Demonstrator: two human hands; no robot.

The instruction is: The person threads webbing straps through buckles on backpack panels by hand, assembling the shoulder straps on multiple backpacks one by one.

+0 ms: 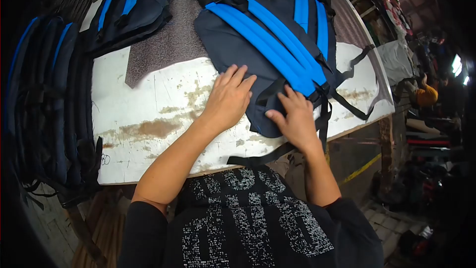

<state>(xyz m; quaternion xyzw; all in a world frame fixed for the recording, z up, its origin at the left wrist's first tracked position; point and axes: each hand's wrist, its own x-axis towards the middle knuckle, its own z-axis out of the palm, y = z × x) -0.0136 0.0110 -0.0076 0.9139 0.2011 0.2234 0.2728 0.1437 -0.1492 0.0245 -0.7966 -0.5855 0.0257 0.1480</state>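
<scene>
A dark navy backpack panel (238,52) with bright blue shoulder straps (270,39) lies on the white worktable. My left hand (229,98) rests flat on the panel's left edge, its fingers stretched out. My right hand (296,118) lies on the panel's near end, close to the lower ends of the blue straps, thumb spread from the fingers. A black webbing strap (263,159) hangs over the table's front edge below it. Neither hand visibly grips anything.
Another blue-strapped backpack piece (134,15) lies at the far left. Several more hang in a stack (47,104) beside the table (134,154). Under the panel spreads a grey-brown speckled cloth (163,57). Farther right, a person in a yellow garment (426,96) is partly visible.
</scene>
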